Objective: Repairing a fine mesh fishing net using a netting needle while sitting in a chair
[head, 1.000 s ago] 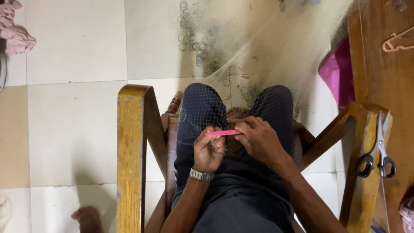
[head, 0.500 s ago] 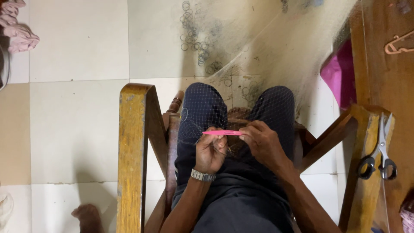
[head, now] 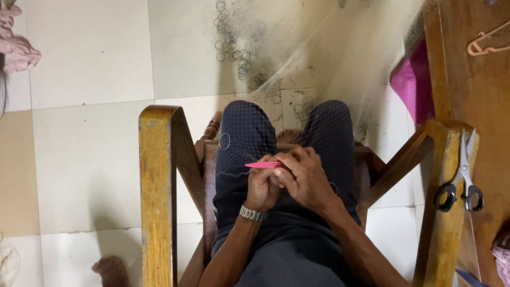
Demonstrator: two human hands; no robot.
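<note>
I sit in a wooden armchair with a fine fishing net draped over my dark-trousered knees. My right hand grips a pink netting needle that points left across my lap. My left hand, with a metal watch at the wrist, is closed just under the needle, pinching the net mesh. Both hands touch each other above my thighs.
Small metal rings of the net lie on the tiled floor ahead. Scissors rest on the right armrest. A wooden table with a hanger stands at right, pink cloth beside it. A bare foot shows lower left.
The pink needle has slid right, further into my right hand, so less of it shows. Both hands drew closer together and slightly lower over my lap.
</note>
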